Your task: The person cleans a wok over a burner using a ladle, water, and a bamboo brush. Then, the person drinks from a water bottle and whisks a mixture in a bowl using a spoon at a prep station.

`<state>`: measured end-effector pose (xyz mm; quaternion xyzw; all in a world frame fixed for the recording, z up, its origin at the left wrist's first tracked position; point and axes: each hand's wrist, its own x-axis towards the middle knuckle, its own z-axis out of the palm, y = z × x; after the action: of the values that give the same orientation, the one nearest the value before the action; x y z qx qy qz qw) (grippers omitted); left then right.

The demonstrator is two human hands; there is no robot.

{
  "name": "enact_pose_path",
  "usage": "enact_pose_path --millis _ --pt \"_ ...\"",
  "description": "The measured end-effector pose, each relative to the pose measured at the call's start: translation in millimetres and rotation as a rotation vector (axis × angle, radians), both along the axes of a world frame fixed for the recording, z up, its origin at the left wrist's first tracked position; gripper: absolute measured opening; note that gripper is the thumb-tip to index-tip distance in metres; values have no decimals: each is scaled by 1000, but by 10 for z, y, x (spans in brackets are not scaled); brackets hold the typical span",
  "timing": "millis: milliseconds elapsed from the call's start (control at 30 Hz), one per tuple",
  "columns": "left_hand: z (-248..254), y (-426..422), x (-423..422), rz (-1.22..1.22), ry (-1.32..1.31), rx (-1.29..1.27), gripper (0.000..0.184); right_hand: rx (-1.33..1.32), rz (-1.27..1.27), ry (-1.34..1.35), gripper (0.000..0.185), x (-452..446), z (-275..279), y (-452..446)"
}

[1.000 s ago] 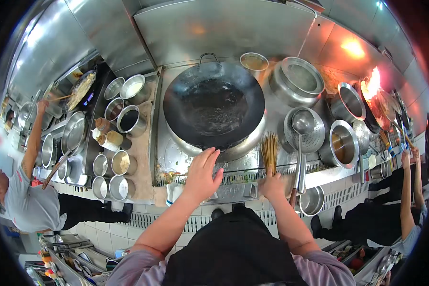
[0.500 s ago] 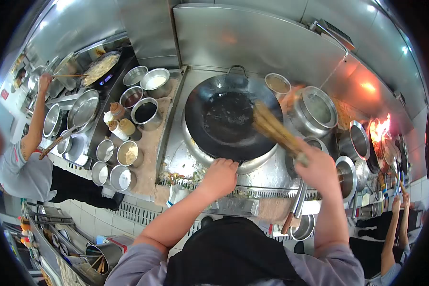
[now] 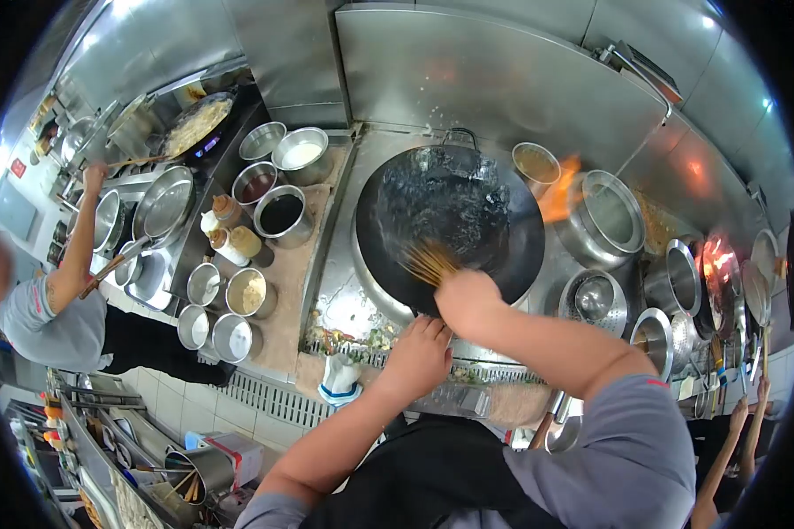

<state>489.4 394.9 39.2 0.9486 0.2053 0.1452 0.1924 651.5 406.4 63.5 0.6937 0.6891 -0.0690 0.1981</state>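
A large black wok (image 3: 503, 264) sits tilted on the burner, with water splashing inside it. My right hand (image 3: 468, 302) grips a bamboo brush (image 3: 429, 262), whose bristles touch the near left inside of the wok. Closed at the wok's near edge is my left hand (image 3: 417, 353); what its fingers hold there is mostly hidden, with a white cloth (image 3: 340, 377) lying to its left.
Metal pots and squeeze bottles (image 3: 229, 247) stand on the left. A ladle on a strainer (image 3: 594, 300) and a large pot (image 3: 607, 220) are at right, near flames (image 3: 560, 189). Co-workers stand on both sides, one stirring a left pan (image 3: 198, 126).
My right hand has lifted the brush, carried it over the wok and swept it left. My left hand has closed at the wok's near rim. Water now splashes up in the wok.
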Motion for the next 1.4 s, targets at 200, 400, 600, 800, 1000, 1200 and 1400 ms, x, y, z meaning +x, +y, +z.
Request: enact_pose_path --millis 200,400,600,800,1000,1200,1400 --pt "-136 15 4 31 -120 1 40 512 -347 -227 23 1131 -199 664" --pt "-148 -18 -21 -25 -121 44 41 -104 -169 -171 22 -75 144 211" --pt "-197 19 -51 0 -153 71 43 161 -343 -428 26 905 2 534" --pt "-198 7 -55 -30 -176 84 43 356 -268 226 28 227 35 551" --pt "-152 -48 -37 4 -155 101 42 93 -22 68 24 243 356 -381" --pt "-199 -43 -24 -23 -168 100 44 385 -415 28 28 1076 -27 529" --pt "-140 -40 13 -21 -112 117 47 454 -38 203 19 143 38 52"
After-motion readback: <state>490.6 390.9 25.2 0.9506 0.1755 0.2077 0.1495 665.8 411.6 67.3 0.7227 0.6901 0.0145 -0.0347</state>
